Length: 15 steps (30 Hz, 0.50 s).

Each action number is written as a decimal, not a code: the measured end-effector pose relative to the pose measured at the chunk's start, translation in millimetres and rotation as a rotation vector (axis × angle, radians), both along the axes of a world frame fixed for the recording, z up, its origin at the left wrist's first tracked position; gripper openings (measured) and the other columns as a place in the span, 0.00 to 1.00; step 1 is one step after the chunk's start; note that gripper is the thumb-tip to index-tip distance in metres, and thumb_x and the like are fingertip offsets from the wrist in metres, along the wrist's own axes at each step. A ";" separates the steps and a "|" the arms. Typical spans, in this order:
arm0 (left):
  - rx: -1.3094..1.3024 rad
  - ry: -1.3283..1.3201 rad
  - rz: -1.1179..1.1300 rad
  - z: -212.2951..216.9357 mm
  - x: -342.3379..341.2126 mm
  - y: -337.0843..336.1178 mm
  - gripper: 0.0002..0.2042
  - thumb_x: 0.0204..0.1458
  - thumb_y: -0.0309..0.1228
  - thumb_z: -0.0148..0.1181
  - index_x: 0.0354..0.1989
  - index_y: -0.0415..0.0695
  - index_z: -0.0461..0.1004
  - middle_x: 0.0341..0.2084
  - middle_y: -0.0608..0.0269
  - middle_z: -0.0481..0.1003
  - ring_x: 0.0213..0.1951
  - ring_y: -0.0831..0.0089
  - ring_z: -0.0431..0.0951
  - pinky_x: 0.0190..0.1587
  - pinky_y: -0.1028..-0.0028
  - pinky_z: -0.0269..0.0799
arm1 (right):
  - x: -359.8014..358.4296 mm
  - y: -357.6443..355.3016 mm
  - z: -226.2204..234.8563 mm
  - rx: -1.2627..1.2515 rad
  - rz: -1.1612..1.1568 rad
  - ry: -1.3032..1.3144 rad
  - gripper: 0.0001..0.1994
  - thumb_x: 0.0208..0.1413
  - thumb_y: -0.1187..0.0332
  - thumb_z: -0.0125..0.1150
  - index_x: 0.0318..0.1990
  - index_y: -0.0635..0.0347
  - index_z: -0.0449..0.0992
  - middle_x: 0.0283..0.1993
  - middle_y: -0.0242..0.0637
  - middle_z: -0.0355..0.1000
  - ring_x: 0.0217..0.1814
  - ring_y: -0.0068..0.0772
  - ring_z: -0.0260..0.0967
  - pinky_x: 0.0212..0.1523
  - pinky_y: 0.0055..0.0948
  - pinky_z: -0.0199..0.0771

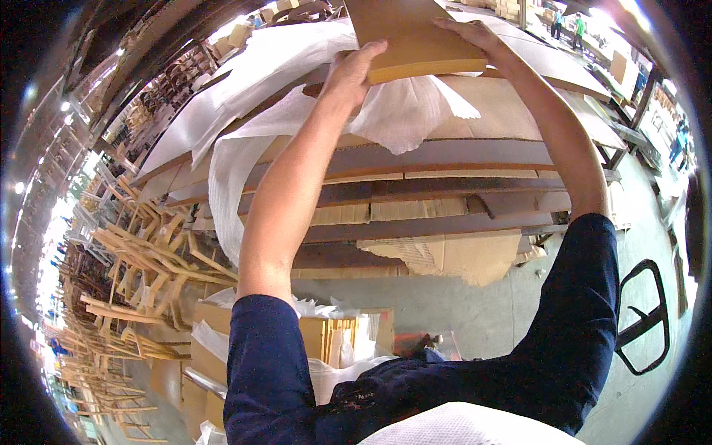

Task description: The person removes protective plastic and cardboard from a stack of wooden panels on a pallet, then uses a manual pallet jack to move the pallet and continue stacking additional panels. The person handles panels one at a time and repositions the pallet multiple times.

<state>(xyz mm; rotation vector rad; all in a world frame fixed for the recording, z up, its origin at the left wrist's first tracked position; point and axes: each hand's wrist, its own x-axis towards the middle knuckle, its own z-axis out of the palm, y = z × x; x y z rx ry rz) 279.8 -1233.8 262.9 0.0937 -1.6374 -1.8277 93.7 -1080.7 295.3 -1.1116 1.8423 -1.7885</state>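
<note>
Wooden and pale tan, a flat board [415,33] sat at the top of the head view, held between both hands above a tall stack of panels [445,170]. I saw the left hand [354,70] closed on the board's near left corner, thumb lying along the front edge and the fingers tucked under it. The right hand [475,33] lay on the board's right side, fingers spread flat across its top face near the right edge; whether the thumb hooked beneath I could not tell. Both bare forearms rose from dark blue sleeves [267,356] at the lower edge of the view.

The board rested on, or just over, white foam sheeting [400,111] that draped across the top of the stack and hung down over its front edge. A longer strip of the same sheeting [226,185] trailed down the stack's left front corner. Cardboard [460,256] with a torn edge hung against the lower front of the stack.

Left of the stack, a jumble of pale wooden frames [141,259] lay piled on the floor. Near the right edge of the view I saw the black loop handle of a pallet truck [644,315] over the grey concrete floor [475,311].
</note>
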 end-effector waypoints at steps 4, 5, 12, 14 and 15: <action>0.145 -0.048 -0.036 -12.7 -35.8 3.4 0.30 0.48 0.38 0.62 0.55 0.35 0.60 0.49 0.51 0.67 0.51 0.60 0.69 0.51 0.61 0.69 | -27.7 -4.9 -1.6 -0.005 0.022 -0.016 0.23 0.55 0.56 0.59 0.53 0.61 0.70 0.38 0.34 0.76 0.33 0.24 0.75 0.34 0.23 0.78; 0.235 -0.063 -0.061 -13.3 -42.3 0.5 0.30 0.49 0.38 0.62 0.58 0.37 0.60 0.51 0.51 0.66 0.54 0.58 0.67 0.54 0.60 0.67 | -35.2 -6.2 -2.0 -0.006 0.028 -0.014 0.23 0.55 0.56 0.59 0.54 0.61 0.70 0.39 0.34 0.75 0.34 0.24 0.75 0.34 0.23 0.78; 0.259 0.183 -0.477 4.4 -95.8 -59.8 0.12 0.54 0.42 0.54 0.38 0.46 0.69 0.28 0.61 0.73 0.26 0.71 0.72 0.26 0.71 0.71 | -106.5 -16.1 21.7 -0.041 0.048 0.007 0.23 0.56 0.58 0.58 0.56 0.59 0.67 0.40 0.34 0.75 0.35 0.24 0.75 0.35 0.24 0.78; 0.404 0.224 -0.304 7.7 -114.1 -70.6 0.09 0.53 0.39 0.55 0.23 0.53 0.66 0.11 0.75 0.63 0.09 0.83 0.58 0.08 0.79 0.51 | -132.7 -14.3 35.4 -0.059 0.055 0.011 0.23 0.56 0.59 0.58 0.57 0.58 0.66 0.40 0.33 0.75 0.35 0.24 0.75 0.35 0.24 0.78; 0.508 0.288 -0.237 10.1 -120.0 -74.7 0.08 0.53 0.37 0.55 0.23 0.53 0.66 0.11 0.75 0.62 0.09 0.82 0.58 0.09 0.79 0.52 | -145.8 -9.8 42.3 -0.075 0.063 0.004 0.23 0.56 0.59 0.58 0.57 0.58 0.66 0.41 0.33 0.75 0.36 0.24 0.74 0.35 0.24 0.77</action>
